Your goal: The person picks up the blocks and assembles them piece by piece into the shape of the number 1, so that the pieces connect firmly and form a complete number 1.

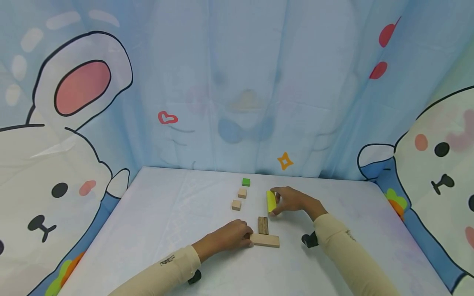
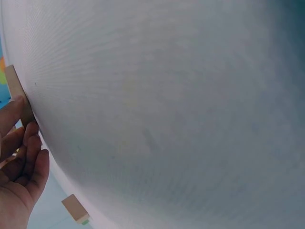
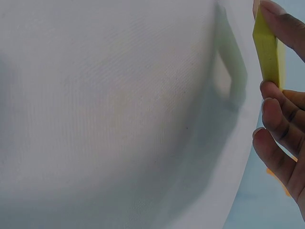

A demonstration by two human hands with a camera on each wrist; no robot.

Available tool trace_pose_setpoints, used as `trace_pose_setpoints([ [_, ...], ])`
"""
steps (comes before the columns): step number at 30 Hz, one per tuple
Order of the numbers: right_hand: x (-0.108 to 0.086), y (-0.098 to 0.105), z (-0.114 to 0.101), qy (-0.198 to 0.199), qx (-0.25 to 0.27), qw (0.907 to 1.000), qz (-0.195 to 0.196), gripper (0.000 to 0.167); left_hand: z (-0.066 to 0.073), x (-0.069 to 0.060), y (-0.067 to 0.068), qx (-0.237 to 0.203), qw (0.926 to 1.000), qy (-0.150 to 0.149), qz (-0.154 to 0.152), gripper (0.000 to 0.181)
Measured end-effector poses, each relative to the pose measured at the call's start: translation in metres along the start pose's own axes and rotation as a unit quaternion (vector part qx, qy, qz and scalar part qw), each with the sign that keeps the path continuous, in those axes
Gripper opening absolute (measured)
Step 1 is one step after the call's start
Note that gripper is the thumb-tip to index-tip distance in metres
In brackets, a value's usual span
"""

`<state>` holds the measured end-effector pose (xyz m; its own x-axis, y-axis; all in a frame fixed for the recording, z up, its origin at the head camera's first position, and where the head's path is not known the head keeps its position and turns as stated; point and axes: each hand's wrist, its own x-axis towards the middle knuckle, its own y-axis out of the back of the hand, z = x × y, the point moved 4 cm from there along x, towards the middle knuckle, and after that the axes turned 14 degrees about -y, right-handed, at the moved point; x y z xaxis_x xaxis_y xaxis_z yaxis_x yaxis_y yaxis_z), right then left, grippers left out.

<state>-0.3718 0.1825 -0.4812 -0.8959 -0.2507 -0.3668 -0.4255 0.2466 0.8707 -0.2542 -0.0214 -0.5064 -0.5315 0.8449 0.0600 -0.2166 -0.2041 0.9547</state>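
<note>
My left hand [image 1: 230, 236] pinches the left end of a flat, light wooden plank block [image 1: 266, 241], which lies crosswise near the front of the white table. In the left wrist view, the thumb and fingers meet at one end of this plank [image 2: 17, 90]. A dark brown wooden block [image 1: 263, 225] extends back from the plank, close against its far side. Farther back, my right hand [image 1: 293, 199] grips a long yellow block [image 1: 271, 200] by its two ends. The right wrist view shows the yellow block [image 3: 267, 50] between thumb and fingertips, above its shadow on the cloth.
Left of the yellow block, two small light wooden cubes [image 1: 236, 205] and a green block [image 1: 246, 182] form a slanting row. Black devices hang under both wrists, one by the right sleeve [image 1: 344, 246]. A blue printed curtain [image 1: 244, 82] stands behind the table [image 1: 174, 197].
</note>
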Motion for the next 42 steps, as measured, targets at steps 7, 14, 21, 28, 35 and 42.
trace_pose_setpoints([
  [7, 0.000, 0.000, -0.007, 0.007, 0.001, 1.0000, 0.000, 0.100, 0.000, 0.001, -0.001, -0.003, 1.0000, 0.003, -0.001, 0.029],
  [14, 0.004, -0.003, -0.011, 0.015, -0.003, 0.9999, 0.001, 0.100, -0.001, 0.000, -0.001, -0.008, 0.9999, 0.010, -0.005, 0.030],
  [21, 0.007, -0.007, -0.013, 0.014, -0.002, 0.9999, -0.001, 0.100, 0.000, 0.001, -0.001, -0.011, 0.9999, 0.009, -0.008, 0.028],
  [28, 0.008, -0.008, -0.017, 0.010, -0.001, 0.9999, -0.005, 0.101, -0.001, 0.002, 0.001, -0.007, 0.9999, 0.004, -0.006, 0.027],
  [35, 0.011, -0.010, -0.020, 0.016, -0.006, 0.9998, -0.004, 0.102, 0.000, 0.001, 0.002, -0.008, 1.0000, 0.000, -0.006, 0.027],
  [42, 0.013, -0.013, -0.020, 0.015, -0.009, 0.9998, -0.003, 0.101, 0.002, 0.000, 0.003, -0.003, 1.0000, 0.006, -0.004, 0.027],
])
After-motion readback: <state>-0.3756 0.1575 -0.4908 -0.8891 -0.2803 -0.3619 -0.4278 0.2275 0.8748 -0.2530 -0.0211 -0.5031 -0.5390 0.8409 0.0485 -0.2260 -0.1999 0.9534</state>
